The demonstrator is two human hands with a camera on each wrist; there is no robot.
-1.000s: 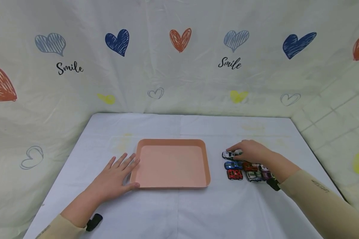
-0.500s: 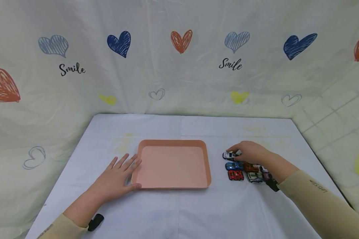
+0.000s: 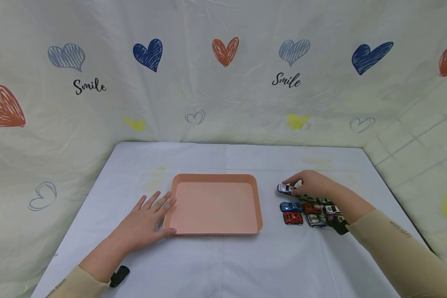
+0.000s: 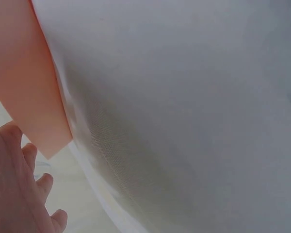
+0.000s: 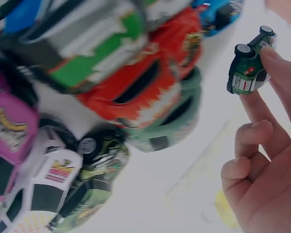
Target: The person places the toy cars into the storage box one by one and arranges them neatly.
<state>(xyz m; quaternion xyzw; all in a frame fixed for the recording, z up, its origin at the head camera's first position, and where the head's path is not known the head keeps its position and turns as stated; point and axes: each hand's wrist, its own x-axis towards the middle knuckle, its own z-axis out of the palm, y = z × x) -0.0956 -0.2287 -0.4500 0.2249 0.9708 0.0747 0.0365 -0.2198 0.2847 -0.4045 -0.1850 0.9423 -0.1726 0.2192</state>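
Observation:
My right hand point(image 3: 313, 184) pinches a small toy car point(image 3: 285, 189) between thumb and finger. This car looks white in the head view, while the right wrist view shows the toy car point(image 5: 248, 68) with a dark green side, lifted off the table. Just below the hand, a blue toy car point(image 3: 290, 207) and a red toy car point(image 3: 293, 218) lie among several others, some partly hidden by the hand and wrist. My left hand point(image 3: 143, 225) is spread at the left edge of a pink tray point(image 3: 216, 207), fingertips and thumb touching its rim.
A white cloth point(image 3: 223, 265) covers the table. Behind it hangs a pale sheet point(image 3: 246, 95) printed with hearts. In the right wrist view, a purple toy car point(image 5: 12, 131), a white one point(image 5: 51, 184) and a red one point(image 5: 136, 92) sit close together.
My right hand has risen slightly away from the group, with the toy car in its fingers. More of the green cars beneath now show. The left hand stays in place.

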